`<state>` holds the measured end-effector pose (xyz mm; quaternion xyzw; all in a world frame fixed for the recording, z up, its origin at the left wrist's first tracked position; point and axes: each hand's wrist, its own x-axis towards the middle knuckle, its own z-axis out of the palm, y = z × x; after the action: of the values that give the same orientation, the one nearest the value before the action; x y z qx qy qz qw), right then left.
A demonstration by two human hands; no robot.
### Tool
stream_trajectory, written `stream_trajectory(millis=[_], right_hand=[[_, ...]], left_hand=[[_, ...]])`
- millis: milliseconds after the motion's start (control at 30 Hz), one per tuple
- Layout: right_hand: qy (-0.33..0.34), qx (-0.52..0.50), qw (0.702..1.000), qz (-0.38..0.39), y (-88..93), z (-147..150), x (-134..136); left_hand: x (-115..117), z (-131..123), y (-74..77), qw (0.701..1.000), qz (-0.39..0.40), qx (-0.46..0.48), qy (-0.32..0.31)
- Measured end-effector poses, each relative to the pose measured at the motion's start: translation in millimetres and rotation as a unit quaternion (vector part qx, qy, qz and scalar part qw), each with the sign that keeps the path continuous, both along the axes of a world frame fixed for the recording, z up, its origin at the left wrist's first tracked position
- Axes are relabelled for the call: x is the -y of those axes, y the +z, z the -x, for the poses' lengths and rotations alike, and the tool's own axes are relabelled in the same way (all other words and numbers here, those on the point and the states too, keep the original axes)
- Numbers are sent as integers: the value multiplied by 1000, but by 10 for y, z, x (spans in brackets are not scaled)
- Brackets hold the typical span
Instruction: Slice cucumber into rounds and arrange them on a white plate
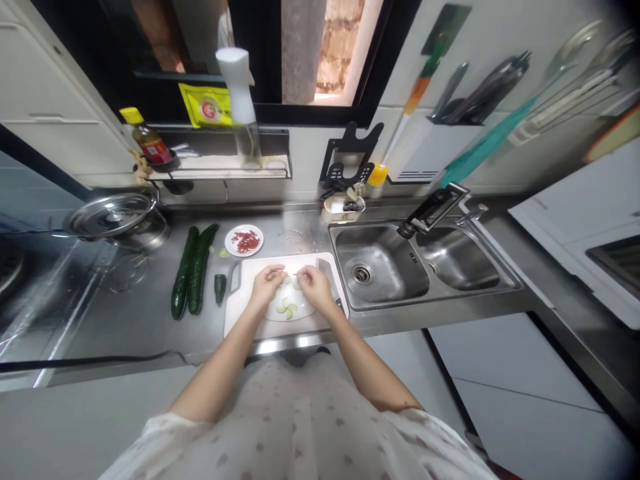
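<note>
A white plate [303,311] rests on the pale cutting board [245,320], with thin cucumber slices [286,308] fanned out near its front edge. Over the plate's left side is my left hand [268,285], fingers curled in a pinch; what is between the fingertips is too small to tell. My right hand [314,287] is opposite, thumb and fingers pressed together on something tiny I cannot make out. More pale slices show between and under both hands. A knife [329,271] lies along the board's right side, partly hidden by my right hand.
Left of the board lie two whole cucumbers [193,273] and a cucumber end piece [220,289]. A small plate of chopped red bits [245,241] stands behind. The double sink [383,263] is to the right, a lidded steel pot [120,220] at far left.
</note>
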<state>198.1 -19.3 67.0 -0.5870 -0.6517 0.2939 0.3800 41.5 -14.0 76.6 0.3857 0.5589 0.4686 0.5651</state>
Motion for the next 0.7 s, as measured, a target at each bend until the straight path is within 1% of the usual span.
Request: stream_trajectory(millis=[133,200,300,400,500,600,700], right_hand=[[-13,53,998,20,-153,-175,27],[-15,92,995,38,-244,-245,39],[-9,161,984,70,-362,-299,53],[3,227,968,102,-435,-292,61],[13,278,952,128,-467,-255,58],[27,308,941,140,-480,-218,35],[41,326,934,141,-487,-193,0]], left_hand=[[9,-25,-144,1000,15,-19,-20],[9,-40,-243,998,7,-40,-38],[-3,-76,-394,990,-23,-117,-71],[-23,-121,-518,968,-20,-227,-106],[-49,-163,-596,939,-11,-312,-140],[-89,-207,-636,916,-13,-367,-164],[-134,-260,-654,901,-22,-395,-181]])
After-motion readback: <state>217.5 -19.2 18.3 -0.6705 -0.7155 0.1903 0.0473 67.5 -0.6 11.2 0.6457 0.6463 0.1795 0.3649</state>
